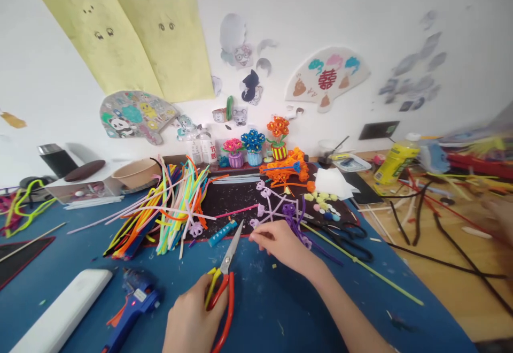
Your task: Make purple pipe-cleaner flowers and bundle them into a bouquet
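My left hand point(196, 313) grips scissors point(227, 259) with red and yellow handles, their blades pointing up and away over the blue mat. To the right of the blade tips is my right hand point(280, 243), its thumb and fingertips pinched together. Whatever lies in that pinch is too small to make out. Just beyond the fingers are lilac pipe-cleaner flowers point(262, 192) on stems and a darker purple pipe-cleaner flower point(288, 210). A small teal packet point(223, 233) lies left of the blades. Black-handled scissors point(347, 235) rest beyond my right wrist.
Bundled coloured pipe cleaners point(180, 203) lie at centre left. A blue glue gun point(134, 305) and a white bar-shaped object point(64, 313) lie front left. Small potted flowers point(254, 148) stand by the wall. Right are pompoms point(323, 203), a yellow bottle point(396, 160) and another person's blurred hand point(500, 211).
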{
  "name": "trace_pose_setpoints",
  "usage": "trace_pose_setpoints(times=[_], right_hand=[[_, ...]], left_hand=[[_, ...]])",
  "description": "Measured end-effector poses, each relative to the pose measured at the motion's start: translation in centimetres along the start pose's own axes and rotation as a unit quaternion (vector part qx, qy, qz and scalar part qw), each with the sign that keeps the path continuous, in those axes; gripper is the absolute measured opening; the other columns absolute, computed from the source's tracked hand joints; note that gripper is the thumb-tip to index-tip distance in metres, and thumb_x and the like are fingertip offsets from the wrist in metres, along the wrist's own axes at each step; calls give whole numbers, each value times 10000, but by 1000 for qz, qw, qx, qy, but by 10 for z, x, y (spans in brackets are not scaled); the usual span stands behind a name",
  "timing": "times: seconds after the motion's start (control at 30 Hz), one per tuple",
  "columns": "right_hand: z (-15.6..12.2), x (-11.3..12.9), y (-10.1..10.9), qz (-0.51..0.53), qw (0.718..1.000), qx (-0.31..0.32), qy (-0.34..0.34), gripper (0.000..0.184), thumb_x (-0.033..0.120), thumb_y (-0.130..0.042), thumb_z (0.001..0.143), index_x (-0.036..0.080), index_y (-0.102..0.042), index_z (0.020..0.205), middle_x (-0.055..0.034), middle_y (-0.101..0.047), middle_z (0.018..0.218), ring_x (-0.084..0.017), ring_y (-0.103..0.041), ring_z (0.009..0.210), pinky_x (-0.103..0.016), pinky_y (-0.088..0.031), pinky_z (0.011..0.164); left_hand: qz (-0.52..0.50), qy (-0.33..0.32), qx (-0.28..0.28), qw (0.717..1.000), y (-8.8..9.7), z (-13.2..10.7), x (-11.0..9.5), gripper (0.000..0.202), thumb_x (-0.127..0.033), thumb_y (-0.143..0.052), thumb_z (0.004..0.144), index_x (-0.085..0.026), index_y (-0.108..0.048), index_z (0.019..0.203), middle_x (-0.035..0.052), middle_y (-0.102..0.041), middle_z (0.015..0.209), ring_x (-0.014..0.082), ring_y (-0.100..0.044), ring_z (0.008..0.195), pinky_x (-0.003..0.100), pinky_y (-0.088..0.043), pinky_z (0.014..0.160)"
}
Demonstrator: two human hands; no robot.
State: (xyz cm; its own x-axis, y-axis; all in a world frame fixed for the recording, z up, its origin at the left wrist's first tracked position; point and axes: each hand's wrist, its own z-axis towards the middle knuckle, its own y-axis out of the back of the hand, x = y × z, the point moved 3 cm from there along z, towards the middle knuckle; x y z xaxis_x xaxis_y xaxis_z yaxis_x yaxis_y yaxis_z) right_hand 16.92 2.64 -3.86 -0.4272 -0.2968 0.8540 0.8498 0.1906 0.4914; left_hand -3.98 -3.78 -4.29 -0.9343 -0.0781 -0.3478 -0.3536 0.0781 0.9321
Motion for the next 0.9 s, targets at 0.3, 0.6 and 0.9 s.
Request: trace_pose_setpoints(times=[0.3, 0.6, 0.9], right_hand=[[-25, 5, 1, -164, 981, -96, 34, 164, 217, -538, 903, 197, -660, 1011, -73, -665, 972, -229, -584, 940, -368, -464, 837], [-113, -40, 56, -276, 886, -356, -106, 254, 368, -454, 900, 202, -646, 893, -77, -668, 861, -238, -621, 787, -353, -475, 698], [-148, -86, 77, -369, 866, -309, -138, 331, 442, -415, 894, 204, -636, 962, -96, -654, 934, -254, -641, 796, -357, -474, 662]], left_hand=[[73, -6, -87, 993, -2, 5, 1, 286, -372, -462, 853, -202, -659, 971, 88, -737, 969, 233, -701, 834, 245, -472, 626], [115, -43, -80, 989, 2, 4, 17, 366, -362, -415, 906, -155, -606, 1140, 108, -650, 1155, 256, -636, 1013, 335, -498, 827], [116, -208, -150, 960, 6, 0, -29, 256, -253, -433, 916, -195, -658, 1025, 63, -684, 978, 235, -620, 871, 362, -450, 750]])
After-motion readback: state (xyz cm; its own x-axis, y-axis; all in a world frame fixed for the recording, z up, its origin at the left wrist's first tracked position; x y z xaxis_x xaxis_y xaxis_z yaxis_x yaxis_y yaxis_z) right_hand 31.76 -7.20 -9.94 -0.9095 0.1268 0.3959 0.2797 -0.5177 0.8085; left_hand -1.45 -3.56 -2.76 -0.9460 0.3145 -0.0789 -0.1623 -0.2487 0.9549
